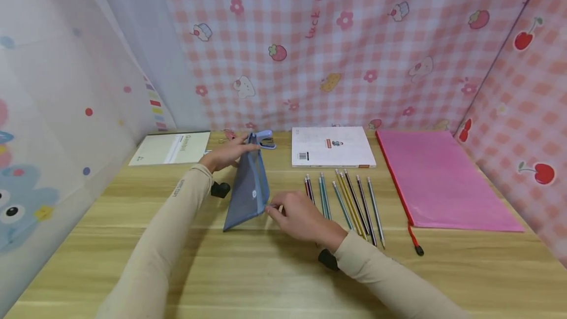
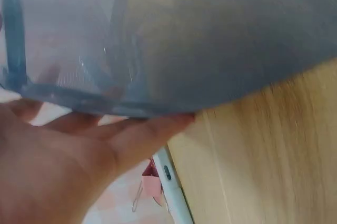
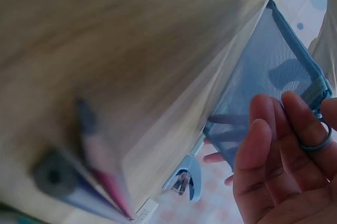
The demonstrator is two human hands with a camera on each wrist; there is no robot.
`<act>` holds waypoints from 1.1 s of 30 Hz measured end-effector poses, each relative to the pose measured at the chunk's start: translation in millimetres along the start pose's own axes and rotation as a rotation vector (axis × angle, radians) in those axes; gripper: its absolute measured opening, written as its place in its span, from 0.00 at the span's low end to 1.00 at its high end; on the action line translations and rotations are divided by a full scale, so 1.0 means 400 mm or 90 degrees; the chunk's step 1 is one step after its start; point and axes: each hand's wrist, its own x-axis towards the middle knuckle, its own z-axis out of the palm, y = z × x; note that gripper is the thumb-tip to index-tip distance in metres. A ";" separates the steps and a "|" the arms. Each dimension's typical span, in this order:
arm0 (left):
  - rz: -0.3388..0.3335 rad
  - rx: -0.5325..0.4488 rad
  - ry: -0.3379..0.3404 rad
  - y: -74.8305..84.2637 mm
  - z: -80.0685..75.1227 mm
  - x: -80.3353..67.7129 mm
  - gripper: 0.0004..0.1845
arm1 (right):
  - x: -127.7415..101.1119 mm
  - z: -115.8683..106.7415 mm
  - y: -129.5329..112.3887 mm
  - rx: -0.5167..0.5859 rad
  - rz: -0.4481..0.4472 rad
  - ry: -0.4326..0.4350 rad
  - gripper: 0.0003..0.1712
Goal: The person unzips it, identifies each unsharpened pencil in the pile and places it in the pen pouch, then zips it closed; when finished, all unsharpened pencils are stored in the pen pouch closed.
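Observation:
A blue mesh zipper pouch point(image 1: 243, 196) stands on its edge on the table, slanting away from me. My left hand point(image 1: 228, 154) holds its far end, and in the left wrist view the fingers point(image 2: 150, 134) lie along the pouch's edge. At the near top corner my right hand point(image 1: 301, 215) pinches the zipper pull. Seen from the right wrist, a blue ring point(image 3: 316, 142) on the pull hangs at the fingers. Several pencils point(image 1: 350, 206) lie side by side to the right of my right hand.
Behind the pouch sit a lavender stapler point(image 1: 264, 134) and a pink binder clip point(image 2: 151, 184). A cream notebook point(image 1: 177, 146) lies at the back left, a white book point(image 1: 332, 146) at the back. A pink zipper file bag point(image 1: 447, 181) covers the right side. Patterned curtains point(image 1: 310, 53) enclose the table.

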 end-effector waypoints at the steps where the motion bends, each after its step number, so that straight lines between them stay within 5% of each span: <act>1: 0.005 -0.004 -0.010 -0.004 -0.004 0.000 0.44 | -0.001 0.001 0.002 -0.002 0.002 0.005 0.15; 5: 0.001 0.056 -0.014 0.002 -0.013 -0.019 0.41 | -0.010 0.002 0.008 -0.007 0.018 0.015 0.15; 11: -0.016 0.415 0.057 0.070 0.018 -0.096 0.39 | -0.018 0.005 0.011 -0.030 0.017 0.021 0.15; 15: 0.023 0.539 0.074 0.102 0.044 -0.125 0.35 | -0.021 0.002 0.009 -0.061 0.018 0.028 0.14; 18: 0.066 0.577 0.096 0.107 0.054 -0.144 0.26 | -0.020 -0.004 0.007 -0.072 0.026 0.001 0.15; 21: 0.098 0.596 0.136 0.100 0.057 -0.156 0.18 | -0.011 -0.017 0.011 -0.043 0.034 -0.083 0.14; 27: 0.131 0.634 0.221 0.092 0.057 -0.148 0.15 | 0.009 -0.098 0.044 0.165 0.069 -0.296 0.19; 30: 0.132 0.627 0.214 0.089 0.056 -0.140 0.17 | 0.006 -0.144 0.068 0.222 0.083 -0.314 0.20; 33: 0.137 0.612 0.198 0.086 0.053 -0.135 0.18 | -0.003 -0.179 0.096 0.164 0.081 -0.281 0.19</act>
